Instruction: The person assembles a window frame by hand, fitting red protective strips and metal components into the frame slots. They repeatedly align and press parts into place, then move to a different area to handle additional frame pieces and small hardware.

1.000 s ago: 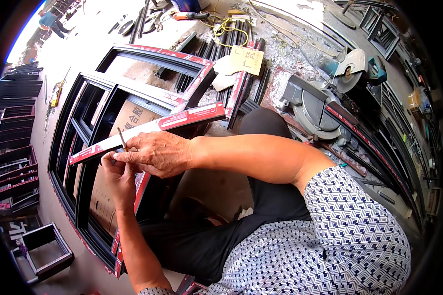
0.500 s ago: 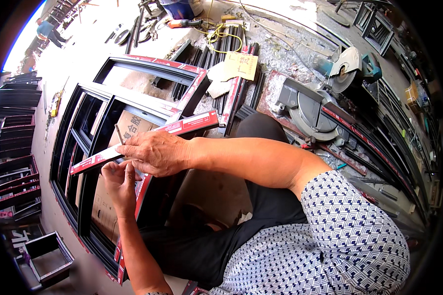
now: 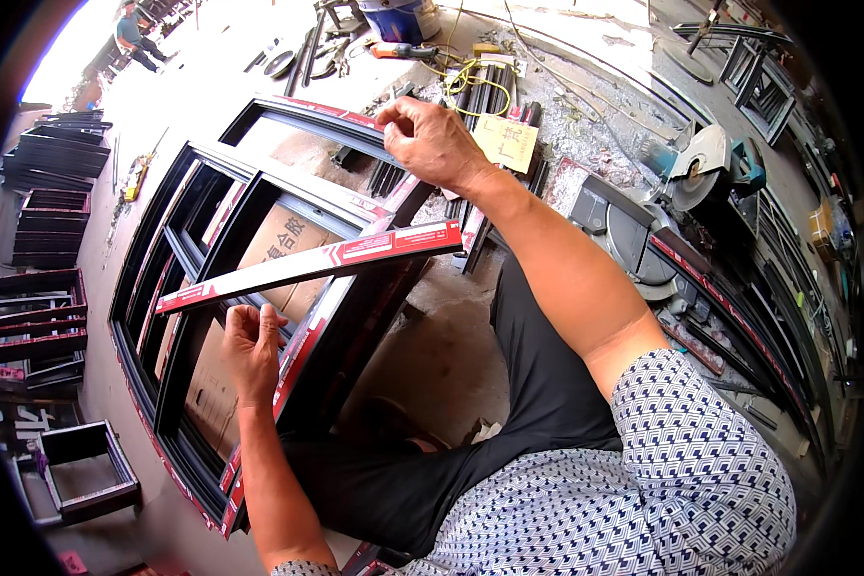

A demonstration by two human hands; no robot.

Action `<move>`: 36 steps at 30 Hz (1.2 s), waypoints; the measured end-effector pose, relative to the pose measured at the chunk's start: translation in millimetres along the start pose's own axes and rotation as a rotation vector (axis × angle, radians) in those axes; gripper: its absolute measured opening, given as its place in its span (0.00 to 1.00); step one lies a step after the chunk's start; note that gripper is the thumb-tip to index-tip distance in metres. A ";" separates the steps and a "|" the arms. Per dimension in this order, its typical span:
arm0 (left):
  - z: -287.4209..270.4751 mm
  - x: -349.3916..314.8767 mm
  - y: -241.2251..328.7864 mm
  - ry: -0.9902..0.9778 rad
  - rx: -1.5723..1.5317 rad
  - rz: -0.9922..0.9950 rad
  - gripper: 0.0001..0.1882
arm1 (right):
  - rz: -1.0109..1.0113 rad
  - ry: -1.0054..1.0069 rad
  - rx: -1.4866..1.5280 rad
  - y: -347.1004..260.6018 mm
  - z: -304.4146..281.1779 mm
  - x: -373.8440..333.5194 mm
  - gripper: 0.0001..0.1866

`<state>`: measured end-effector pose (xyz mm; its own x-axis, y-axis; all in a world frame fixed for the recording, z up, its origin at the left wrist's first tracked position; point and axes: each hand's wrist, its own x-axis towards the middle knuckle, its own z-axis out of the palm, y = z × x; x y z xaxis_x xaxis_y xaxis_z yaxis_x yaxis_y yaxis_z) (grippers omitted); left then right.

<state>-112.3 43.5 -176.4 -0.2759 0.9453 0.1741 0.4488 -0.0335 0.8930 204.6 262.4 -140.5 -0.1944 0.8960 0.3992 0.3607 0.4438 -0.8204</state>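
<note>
My left hand [image 3: 252, 351] is closed, thumb against curled fingers, just below a dark bar [image 3: 307, 272] faced with red-and-white film. Whether anything sits in its pinch is hidden. The bar lies slantwise across a large black window frame [image 3: 223, 235], with its right end jutting past the frame's edge. My right hand [image 3: 432, 144] is up over the frame's far right corner, apart from the bar. Its fingers are curled toward the thumb, and what they may hold cannot be made out. Brown cardboard [image 3: 280, 240] shows through the frame's openings.
Right of my knee stands a grey mitre saw [image 3: 624, 240]; a cut-off saw [image 3: 696, 173] is behind it. Yellow cord [image 3: 485, 86], a blue bucket [image 3: 400, 21] and yellow paper [image 3: 505, 144] lie beyond the frame. Smaller frames [image 3: 86, 480] stand left. A person [image 3: 136, 36] sits far off.
My right hand has left the bar and moved up and away to the frame's far corner. The thin stick it held upright is no longer visible. My left hand has dropped slightly below the bar.
</note>
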 end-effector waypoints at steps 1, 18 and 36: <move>0.1 0.4 -0.7 0.001 0.015 0.004 0.12 | 0.045 -0.022 -0.011 6.3 -4.1 2.3 0.12; 0.6 -1.7 -10.3 -0.048 0.136 -0.062 0.11 | 0.153 -0.337 -0.181 48.6 31.2 11.9 0.10; 3.5 0.7 -9.2 -0.072 0.169 -0.094 0.10 | -0.052 -0.253 -0.195 34.7 37.1 -3.6 0.13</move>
<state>-113.8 45.6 -185.9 -0.2645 0.9627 0.0574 0.5621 0.1056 0.8203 184.0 274.0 -185.6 -0.4290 0.8505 0.3043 0.5072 0.5055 -0.6980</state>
